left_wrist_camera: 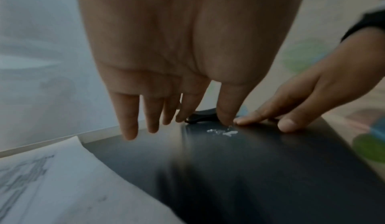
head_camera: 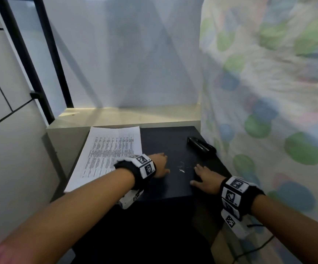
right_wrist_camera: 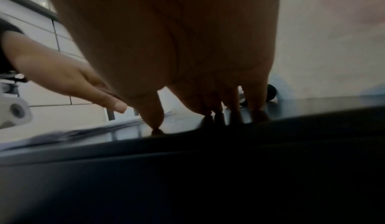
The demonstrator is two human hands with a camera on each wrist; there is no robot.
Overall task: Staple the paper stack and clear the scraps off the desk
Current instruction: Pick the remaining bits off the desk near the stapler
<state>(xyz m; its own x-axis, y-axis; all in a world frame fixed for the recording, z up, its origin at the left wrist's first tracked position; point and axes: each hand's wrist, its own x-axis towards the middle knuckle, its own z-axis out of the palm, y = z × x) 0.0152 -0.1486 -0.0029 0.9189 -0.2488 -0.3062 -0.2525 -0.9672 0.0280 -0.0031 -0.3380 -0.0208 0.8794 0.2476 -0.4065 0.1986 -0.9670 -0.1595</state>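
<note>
A printed paper stack (head_camera: 108, 155) lies on the left half of the black desk (head_camera: 173, 145). A small heap of pale scraps (head_camera: 182, 167) sits mid-desk between my two hands; it also shows in the left wrist view as scraps (left_wrist_camera: 224, 131). My left hand (head_camera: 161, 165) hovers just left of them with straight fingers, the thumb tip near the heap. My right hand (head_camera: 203, 178) lies flat on the desk just right of the scraps, fingers spread. A black stapler (head_camera: 201, 144) lies at the desk's back right, untouched. In the right wrist view my right fingertips (right_wrist_camera: 235, 115) press the desk.
A pale ledge (head_camera: 127, 116) runs behind the desk below a grey partition. A patterned curtain (head_camera: 268, 92) hangs along the right edge, close to the stapler. A white tiled wall with a black frame (head_camera: 21, 54) stands at the left. A cable (head_camera: 257, 246) trails by my right wrist.
</note>
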